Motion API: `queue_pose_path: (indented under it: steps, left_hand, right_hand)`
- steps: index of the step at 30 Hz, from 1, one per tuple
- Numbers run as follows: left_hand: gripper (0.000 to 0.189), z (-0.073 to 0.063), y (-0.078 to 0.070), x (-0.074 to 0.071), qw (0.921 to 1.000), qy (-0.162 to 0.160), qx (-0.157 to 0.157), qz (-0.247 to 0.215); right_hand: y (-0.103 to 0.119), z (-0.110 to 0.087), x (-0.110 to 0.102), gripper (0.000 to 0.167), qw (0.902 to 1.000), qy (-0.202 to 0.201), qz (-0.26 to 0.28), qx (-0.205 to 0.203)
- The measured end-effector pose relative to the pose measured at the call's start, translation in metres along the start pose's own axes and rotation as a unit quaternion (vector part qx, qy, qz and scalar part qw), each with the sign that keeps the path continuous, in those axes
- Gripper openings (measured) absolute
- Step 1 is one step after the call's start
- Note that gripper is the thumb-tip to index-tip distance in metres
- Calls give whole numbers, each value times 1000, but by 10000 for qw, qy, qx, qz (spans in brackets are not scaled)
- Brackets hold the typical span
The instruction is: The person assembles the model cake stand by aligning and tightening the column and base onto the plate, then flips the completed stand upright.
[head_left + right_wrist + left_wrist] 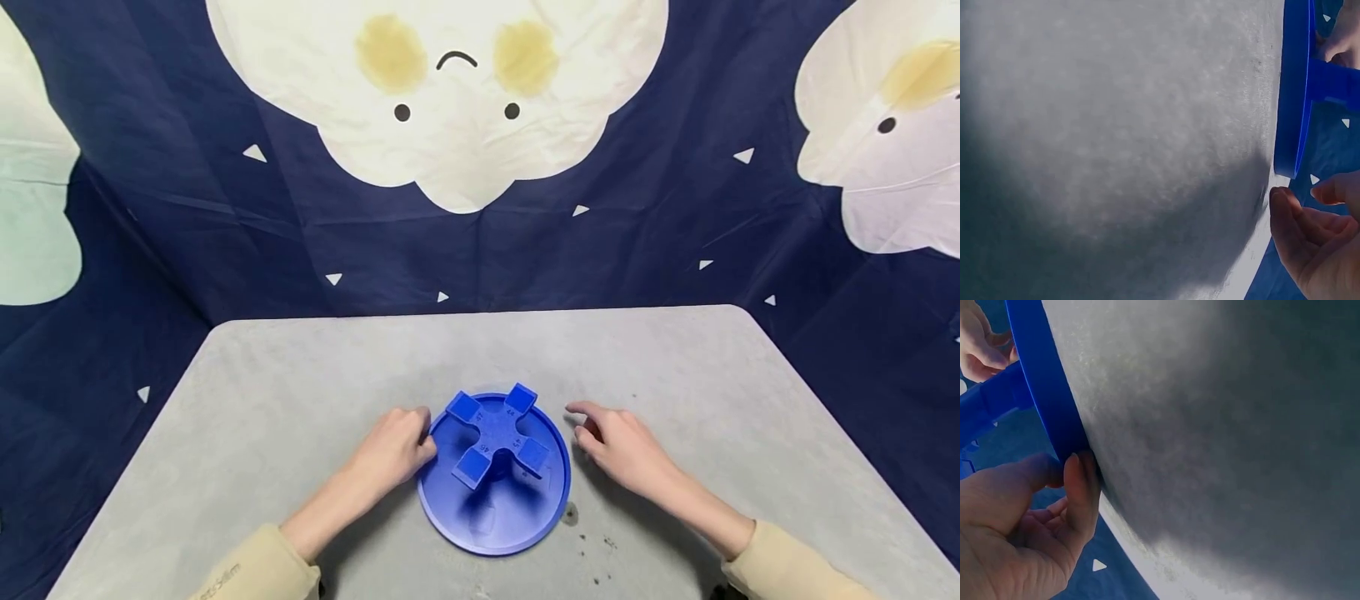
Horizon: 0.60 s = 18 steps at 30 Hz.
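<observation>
A round blue base (517, 523) with a raised rim stands on the grey table. From its middle rises a short post (999, 394), topped by a four-armed blue cross piece (498, 432) with square pads at the arm ends and numbers marked on it. My left hand (401, 442) pinches the base's rim on the left side, thumb and fingers at its edge in the left wrist view. To the right of the base, my right hand (622, 446) hovers near the rim with loosely bent fingers, index pointing inward, and a small gap separates it from the rim in the right wrist view.
The grey table (315, 367) has rounded far corners. A dark blue curtain (480, 258) with cloud faces and small white triangles hangs behind and along both sides. Dark specks and a stain (571, 513) mark the tabletop just right of the base.
</observation>
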<state>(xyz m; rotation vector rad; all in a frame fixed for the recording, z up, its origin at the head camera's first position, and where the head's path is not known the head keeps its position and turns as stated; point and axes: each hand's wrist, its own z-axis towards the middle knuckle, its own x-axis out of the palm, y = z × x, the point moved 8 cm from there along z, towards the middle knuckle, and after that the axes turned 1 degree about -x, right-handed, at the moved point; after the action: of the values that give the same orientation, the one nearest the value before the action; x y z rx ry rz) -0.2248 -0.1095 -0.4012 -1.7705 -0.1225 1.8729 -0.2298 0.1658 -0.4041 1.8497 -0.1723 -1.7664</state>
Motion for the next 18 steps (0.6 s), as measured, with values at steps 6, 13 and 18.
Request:
queue_pose_path:
  steps: [6,13,18]
  left_hand:
    - [20,1,0,0,9999,-64,-55,-62]
    - [18,-2,2,3,9995,69,-306,-12]
    - [17,-6,4,5,9990,215,-382,37]
  right_hand:
    - [5,1,10,37,9996,262,46,-58]
    - [9,1,19,44,9991,428,24,-72]
    - [12,0,24,49,9985,538,-30,-125]
